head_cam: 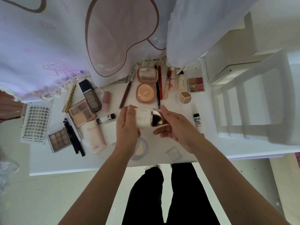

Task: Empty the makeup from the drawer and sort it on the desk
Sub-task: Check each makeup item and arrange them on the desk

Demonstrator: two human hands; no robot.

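The left hand (128,127) grips the base of the white compact (142,119) and the right hand (176,127) its mirrored lid (159,118), held open just above the surface (56,161), I think to check inside; palettes (81,113) and pencils (73,138) lie grouped leftward

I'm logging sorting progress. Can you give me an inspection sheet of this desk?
Surface: white desk, largely covered with laid-out makeup.
Job's things: powder compact lying open, eyeshadow palette, black pencils, lash tray, foundation bottle, all flat on desk.
Clutter: nothing seen.
Hands: left hand and right hand both hold an opened white compact above the desk.
Cables: nothing seen.
Surroundings: printed cloth overhangs far edge; white furniture at right.
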